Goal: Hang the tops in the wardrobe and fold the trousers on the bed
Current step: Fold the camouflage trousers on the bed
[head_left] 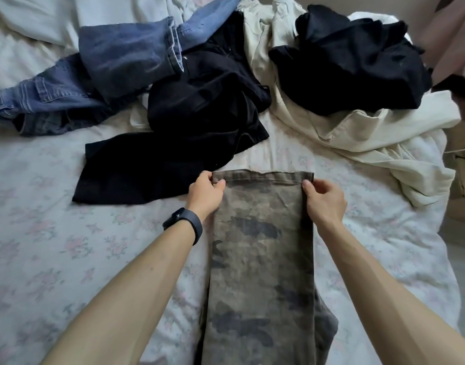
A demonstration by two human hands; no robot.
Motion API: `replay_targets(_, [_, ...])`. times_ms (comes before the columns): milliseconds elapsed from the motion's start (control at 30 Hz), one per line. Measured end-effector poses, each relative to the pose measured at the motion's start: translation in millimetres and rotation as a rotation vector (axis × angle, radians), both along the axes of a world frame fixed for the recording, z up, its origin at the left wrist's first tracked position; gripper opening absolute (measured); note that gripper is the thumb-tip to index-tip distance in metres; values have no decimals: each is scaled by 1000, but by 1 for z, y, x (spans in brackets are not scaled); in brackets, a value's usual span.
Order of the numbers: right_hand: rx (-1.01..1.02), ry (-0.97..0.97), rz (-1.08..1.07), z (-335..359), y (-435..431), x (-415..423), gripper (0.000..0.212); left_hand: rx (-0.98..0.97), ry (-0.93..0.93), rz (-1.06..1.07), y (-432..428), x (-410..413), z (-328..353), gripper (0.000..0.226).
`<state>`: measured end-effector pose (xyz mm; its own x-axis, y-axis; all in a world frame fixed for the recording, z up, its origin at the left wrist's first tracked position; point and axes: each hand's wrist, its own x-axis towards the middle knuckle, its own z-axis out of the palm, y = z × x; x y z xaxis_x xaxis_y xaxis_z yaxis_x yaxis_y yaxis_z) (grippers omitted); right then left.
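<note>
Camouflage trousers (263, 246) lie lengthwise on the bed (55, 233), legs stacked, hem end pointing away from me. My left hand (206, 194), with a dark watch on its wrist, pinches the left corner of the hem. My right hand (323, 200) pinches the right corner. Beyond them a heap of clothes covers the bed: black trousers (189, 127), blue jeans (102, 69), a cream garment (357, 133) and a black garment (352, 61).
The bed has a pale floral sheet, bare to the left and right of the camouflage trousers. A pale blue cloth (68, 14) lies at the far left. The bed's right edge meets a grey floor (460, 259); brown furniture (463, 159) stands there.
</note>
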<state>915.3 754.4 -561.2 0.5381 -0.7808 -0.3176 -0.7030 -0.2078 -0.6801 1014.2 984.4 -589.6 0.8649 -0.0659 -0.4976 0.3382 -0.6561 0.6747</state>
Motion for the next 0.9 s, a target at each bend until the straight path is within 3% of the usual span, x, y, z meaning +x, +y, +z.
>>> replay_targets(100, [-87,-29,45,5,12,-6,41,163,-159,-72,-1,-17,7,52])
replay_targets(200, [-491,-142,308,8,49,-40,49,304,-540,-233,-9,-84,15,66])
replay_targets(267, [-615,-136,646,2,77,-63,52,290,-538,-464,-14,-124,11,70])
replay_targets(333, [-652,81,896,-16,79,-77,58,348,-413,-730,-9,-141,-4,72])
replay_targets(367, [-663,217,906,-24,66,-76,59,381,-405,-799,-4,-136,-14,68])
replay_targets(433, [-566,462,752,-29,36,-69,61,477,-427,-837,7,-118,-25,62])
replay_targets(500, [-433,524,573,-16,17,-64,66,557,-440,-810,16,-101,-27,63])
replay_targets(633, [-287,151,419,19,52,-125,59,231,-412,-384,54,-152,-3,64])
replay_targets(700, [-152,44,288,35,85,-187,39,36,-263,-143,87,-212,9,53])
replay_targets(767, [0,68,147,45,118,-251,25,-119,-34,29,113,-273,29,43])
replay_targets(833, [174,134,41,54,147,-303,24,-226,170,129,128,-320,51,39])
replay_targets(900, [331,172,-31,55,165,-338,25,-260,286,94,134,-347,61,41])
